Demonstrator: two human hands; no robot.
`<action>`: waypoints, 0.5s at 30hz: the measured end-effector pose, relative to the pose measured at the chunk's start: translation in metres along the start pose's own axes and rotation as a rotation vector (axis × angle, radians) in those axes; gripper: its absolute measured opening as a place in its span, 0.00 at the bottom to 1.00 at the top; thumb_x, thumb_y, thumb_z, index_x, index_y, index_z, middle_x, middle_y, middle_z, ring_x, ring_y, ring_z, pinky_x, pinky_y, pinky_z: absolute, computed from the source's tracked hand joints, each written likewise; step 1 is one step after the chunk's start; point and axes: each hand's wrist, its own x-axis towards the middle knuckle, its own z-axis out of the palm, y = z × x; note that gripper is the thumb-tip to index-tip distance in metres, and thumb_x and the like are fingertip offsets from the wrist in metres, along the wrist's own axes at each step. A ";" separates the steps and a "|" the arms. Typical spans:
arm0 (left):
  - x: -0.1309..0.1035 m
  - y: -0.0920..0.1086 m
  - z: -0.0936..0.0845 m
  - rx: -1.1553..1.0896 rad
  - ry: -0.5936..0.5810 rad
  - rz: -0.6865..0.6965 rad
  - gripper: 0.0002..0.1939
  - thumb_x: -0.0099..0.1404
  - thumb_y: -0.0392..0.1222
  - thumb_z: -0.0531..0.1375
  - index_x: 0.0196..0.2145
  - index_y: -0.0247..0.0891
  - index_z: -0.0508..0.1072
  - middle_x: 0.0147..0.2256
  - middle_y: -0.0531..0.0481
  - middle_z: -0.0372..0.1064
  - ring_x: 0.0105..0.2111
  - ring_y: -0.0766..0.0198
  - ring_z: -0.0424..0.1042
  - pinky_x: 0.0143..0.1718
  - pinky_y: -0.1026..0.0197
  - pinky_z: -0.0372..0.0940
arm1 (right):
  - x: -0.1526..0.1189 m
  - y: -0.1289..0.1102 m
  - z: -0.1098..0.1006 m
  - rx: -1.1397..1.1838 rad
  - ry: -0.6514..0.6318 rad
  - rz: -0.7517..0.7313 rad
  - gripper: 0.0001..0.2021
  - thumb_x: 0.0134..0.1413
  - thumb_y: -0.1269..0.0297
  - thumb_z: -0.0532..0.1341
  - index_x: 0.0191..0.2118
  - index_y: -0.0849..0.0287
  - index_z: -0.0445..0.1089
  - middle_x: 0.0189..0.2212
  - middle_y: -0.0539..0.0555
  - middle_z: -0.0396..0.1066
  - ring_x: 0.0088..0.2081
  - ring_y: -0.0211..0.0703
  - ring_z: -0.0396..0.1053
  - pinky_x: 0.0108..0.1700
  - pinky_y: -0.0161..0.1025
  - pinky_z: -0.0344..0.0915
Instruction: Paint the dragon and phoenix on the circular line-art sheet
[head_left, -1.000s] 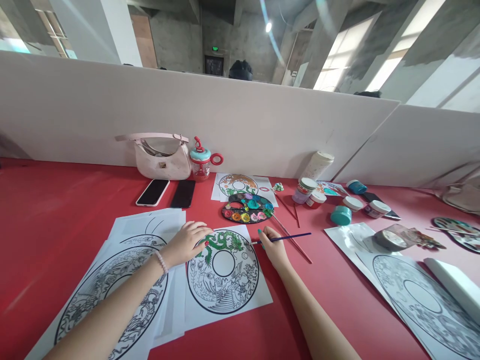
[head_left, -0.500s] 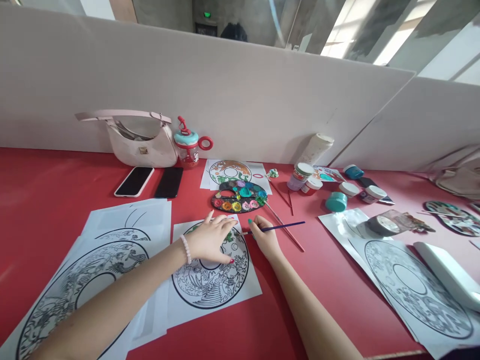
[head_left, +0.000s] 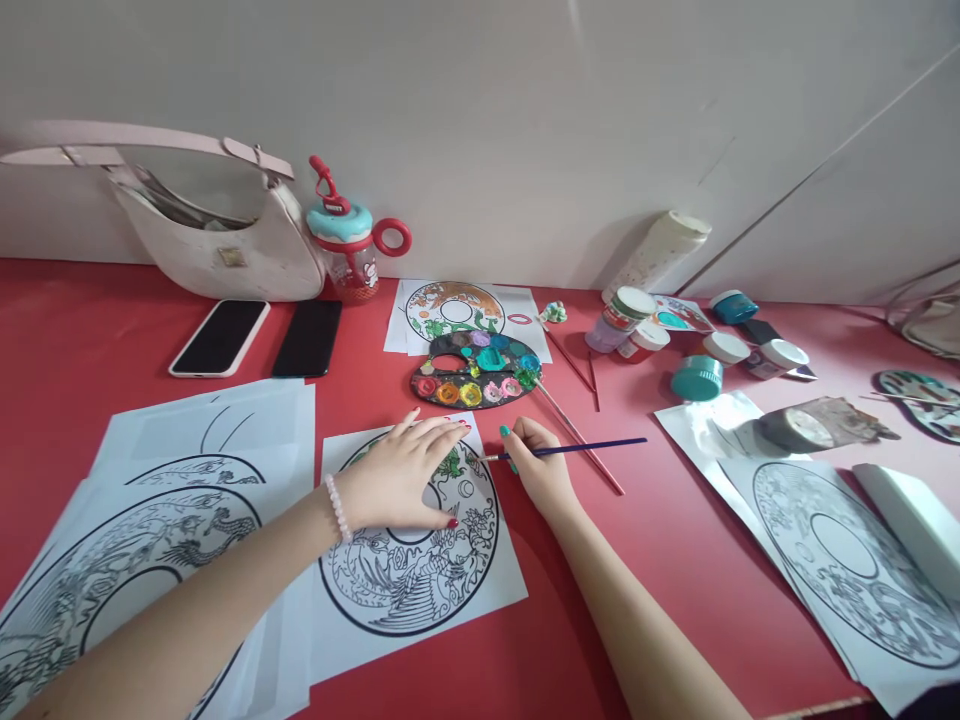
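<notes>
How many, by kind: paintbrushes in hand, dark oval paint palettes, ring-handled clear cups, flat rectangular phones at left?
Slim blue-handled paintbrush, in right hand: 1
Dark oval paint palettes, central palette and right-edge palette: 2
Clear cup, blue lid, red ring handle: 1
Flat rectangular phones, white-edged phone and black phone: 2
Total: 6

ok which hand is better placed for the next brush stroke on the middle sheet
Probably the right hand: it holds the blue paintbrush, tip near the upper right of the middle sheet. The left hand lies spread over that sheet, holding no brush.
</notes>
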 end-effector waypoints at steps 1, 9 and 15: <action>0.000 0.000 0.000 0.004 0.003 0.003 0.50 0.53 0.65 0.59 0.63 0.34 0.45 0.64 0.40 0.46 0.61 0.47 0.49 0.63 0.44 0.40 | 0.000 0.000 0.000 -0.008 -0.001 0.001 0.18 0.52 0.59 0.55 0.18 0.56 0.46 0.16 0.43 0.43 0.20 0.32 0.42 0.23 0.34 0.43; 0.000 -0.002 0.000 0.019 0.032 0.039 0.48 0.56 0.66 0.56 0.64 0.36 0.44 0.63 0.42 0.47 0.61 0.49 0.49 0.63 0.45 0.35 | -0.001 0.000 -0.001 0.012 0.002 0.026 0.18 0.53 0.60 0.55 0.19 0.56 0.48 0.16 0.43 0.45 0.19 0.32 0.44 0.22 0.34 0.44; 0.001 -0.001 -0.003 0.039 0.001 0.025 0.48 0.56 0.67 0.55 0.64 0.37 0.44 0.63 0.41 0.48 0.61 0.49 0.50 0.63 0.45 0.36 | -0.001 -0.001 -0.002 0.011 0.012 0.014 0.17 0.52 0.62 0.55 0.18 0.56 0.47 0.16 0.43 0.43 0.19 0.32 0.43 0.22 0.34 0.43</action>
